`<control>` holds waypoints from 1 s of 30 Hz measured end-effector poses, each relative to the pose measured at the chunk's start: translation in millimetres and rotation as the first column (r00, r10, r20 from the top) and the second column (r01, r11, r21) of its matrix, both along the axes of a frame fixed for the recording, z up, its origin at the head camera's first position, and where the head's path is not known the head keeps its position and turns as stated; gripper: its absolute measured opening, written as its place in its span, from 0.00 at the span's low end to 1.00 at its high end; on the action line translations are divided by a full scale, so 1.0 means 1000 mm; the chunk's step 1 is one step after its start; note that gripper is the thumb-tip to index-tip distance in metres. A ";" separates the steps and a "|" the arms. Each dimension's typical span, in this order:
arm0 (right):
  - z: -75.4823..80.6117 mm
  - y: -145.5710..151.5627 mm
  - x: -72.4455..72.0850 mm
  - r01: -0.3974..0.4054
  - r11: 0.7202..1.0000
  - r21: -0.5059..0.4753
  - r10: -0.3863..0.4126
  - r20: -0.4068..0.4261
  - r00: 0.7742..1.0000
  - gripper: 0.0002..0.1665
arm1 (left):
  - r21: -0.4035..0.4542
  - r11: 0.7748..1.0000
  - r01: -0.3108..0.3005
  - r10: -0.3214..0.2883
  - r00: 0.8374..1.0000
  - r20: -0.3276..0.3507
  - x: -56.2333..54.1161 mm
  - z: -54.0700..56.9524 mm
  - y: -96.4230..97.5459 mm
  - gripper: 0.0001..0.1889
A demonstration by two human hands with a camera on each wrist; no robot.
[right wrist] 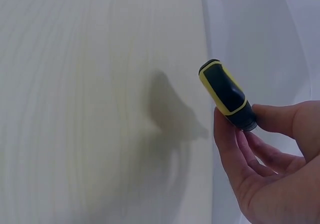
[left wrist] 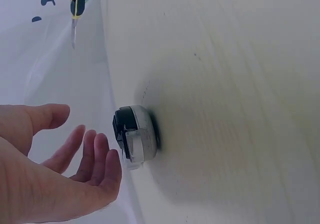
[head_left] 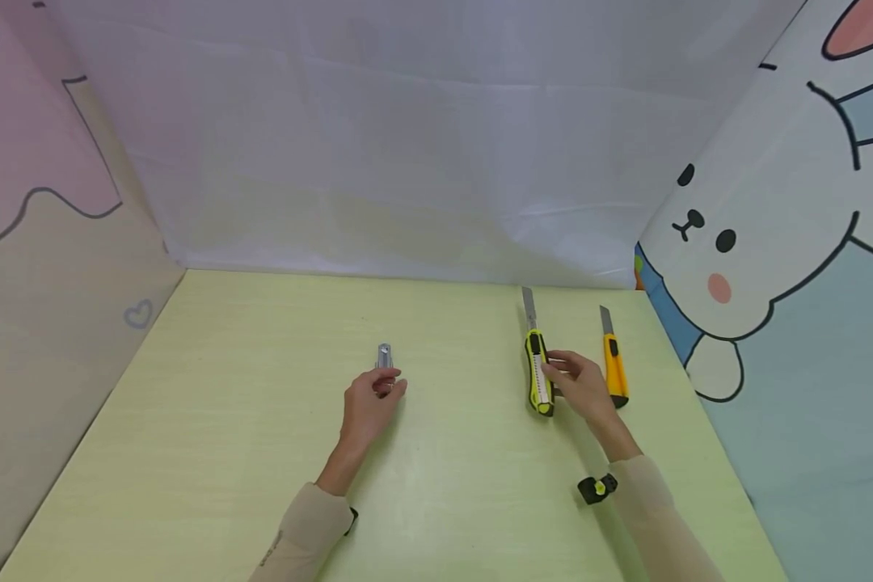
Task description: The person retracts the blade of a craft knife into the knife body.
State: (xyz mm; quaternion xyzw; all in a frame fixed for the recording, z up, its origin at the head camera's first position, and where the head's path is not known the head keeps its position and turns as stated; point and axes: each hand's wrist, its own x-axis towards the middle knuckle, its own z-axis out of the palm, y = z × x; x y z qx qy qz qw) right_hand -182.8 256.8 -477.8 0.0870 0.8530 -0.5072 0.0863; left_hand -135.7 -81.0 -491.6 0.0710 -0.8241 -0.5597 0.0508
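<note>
My right hand (head_left: 578,384) pinches a yellow-green and black utility knife (head_left: 537,372) between thumb and fingers. Its long blade is out and points away from me. In the right wrist view the butt of the utility knife (right wrist: 225,91) faces the camera, and a shadow falls on the table apart from it. The left hand (head_left: 371,404) is by a small silvery object (head_left: 384,354). In the left wrist view this small object (left wrist: 137,134) looks rounded, with black and pale, clear parts; its kind is unclear. The left fingers (left wrist: 95,156) are loosely bent and spread from the thumb, gripping nothing.
An orange utility knife (head_left: 614,364) with its blade out lies right of the right hand. The pale yellow table (head_left: 262,339) ends at a white sheet (head_left: 407,162) behind. A cartoon-printed sheet (head_left: 807,283) borders the right side.
</note>
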 end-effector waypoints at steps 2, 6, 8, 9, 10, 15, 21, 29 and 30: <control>0.001 -0.002 0.000 -0.002 1.000 -0.005 0.002 -0.004 1.000 0.28 | 0.009 1.000 0.011 -0.011 1.000 -0.002 -0.001 0.001 0.001 0.11; 0.003 -0.005 0.002 -0.008 1.000 -0.017 0.007 -0.010 1.000 0.28 | 0.027 0.999 0.031 -0.031 1.000 0.001 -0.002 0.002 0.005 0.10; 0.004 -0.007 0.003 -0.013 1.000 -0.026 0.012 -0.009 1.000 0.28 | 0.031 0.999 0.038 -0.038 0.999 0.003 -0.002 0.002 0.006 0.10; 0.004 -0.008 0.003 -0.015 0.999 -0.033 0.015 -0.007 1.000 0.28 | 0.036 0.998 0.041 -0.041 0.999 0.004 -0.003 0.001 0.007 0.10; 0.004 -0.008 0.004 -0.017 0.999 -0.040 0.016 -0.006 1.000 0.28 | 0.042 0.998 0.044 -0.044 0.999 0.005 -0.003 0.001 0.007 0.10; 0.005 -0.013 0.005 -0.017 0.998 -0.063 0.017 -0.006 1.000 0.28 | 0.061 0.996 0.066 -0.067 0.998 0.004 -0.004 0.002 0.011 0.11; 0.006 -0.018 0.008 -0.029 0.995 -0.094 0.027 -0.019 0.999 0.28 | 0.078 0.994 0.081 -0.081 0.997 0.005 -0.004 0.001 0.016 0.11; 0.007 -0.023 0.011 -0.046 0.990 -0.130 0.043 -0.023 0.999 0.29 | 0.098 0.988 0.116 -0.119 0.993 0.018 -0.005 0.000 0.022 0.12; 0.007 -0.024 0.012 -0.047 0.990 -0.133 0.045 -0.024 0.999 0.29 | 0.102 0.988 0.119 -0.122 0.992 0.018 -0.005 0.000 0.023 0.12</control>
